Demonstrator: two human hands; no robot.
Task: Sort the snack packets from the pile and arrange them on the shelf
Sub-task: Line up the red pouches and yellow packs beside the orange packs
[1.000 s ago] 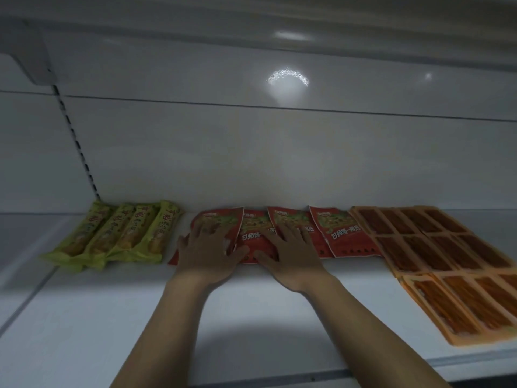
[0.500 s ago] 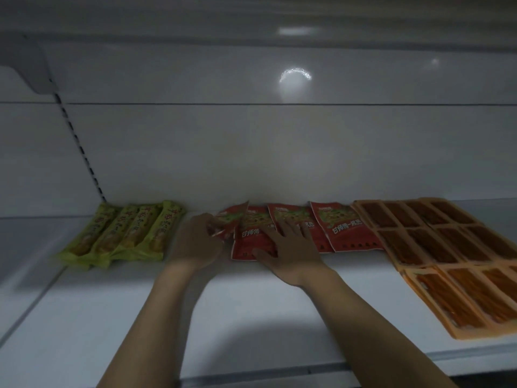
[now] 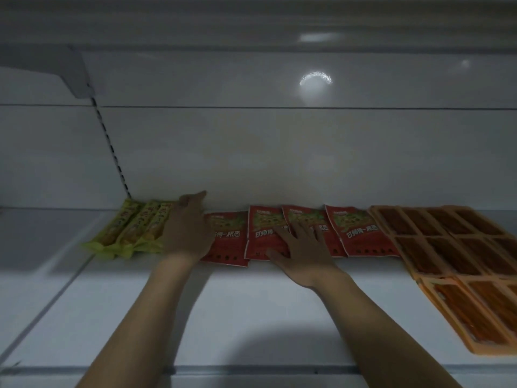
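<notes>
Our right grip (image 3: 302,247), fingers spread flat, presses the red packets (image 3: 355,233); our left grip (image 3: 187,228), fingers straight, lies between these and green packets (image 3: 131,228) to its left. Orange packets (image 3: 447,247) rightward; all on the shelf (image 3: 237,317).

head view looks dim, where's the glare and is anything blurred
Head view: dim overall; a round glare spot sits on the glossy back wall; the left hand looks motion-blurred by the green packets; the right hand and red packets are sharper; a rounded shadow falls on the shelf front.
</notes>
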